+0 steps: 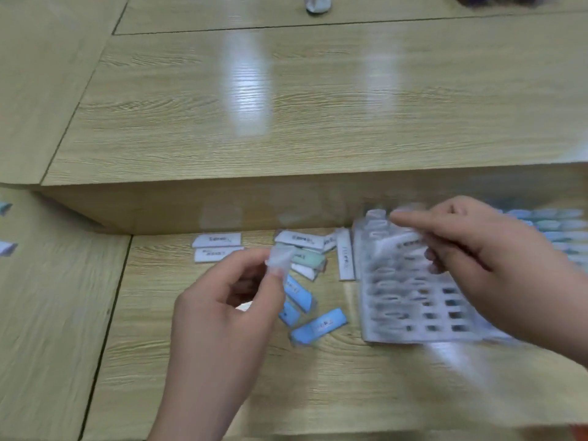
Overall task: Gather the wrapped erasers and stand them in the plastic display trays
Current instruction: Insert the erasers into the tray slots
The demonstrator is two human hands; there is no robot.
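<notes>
Several wrapped erasers lie loose on the wooden table: white ones [216,240] at the back, a green one [307,257] and blue ones [319,326] nearer me. My left hand [222,313] pinches a small pale wrapped eraser [280,258] between thumb and fingertips above the pile. My right hand [477,262] holds a white wrapped eraser [399,241] over a clear plastic display tray [413,313] with rows of slots. The view is blurred by motion.
A second tray [553,224] filled with blue and green erasers sits behind my right hand. A raised wooden step [222,205] runs across behind the pile. Stray erasers [6,248] lie at the far left edge. A small blurred object [316,4] stands far back.
</notes>
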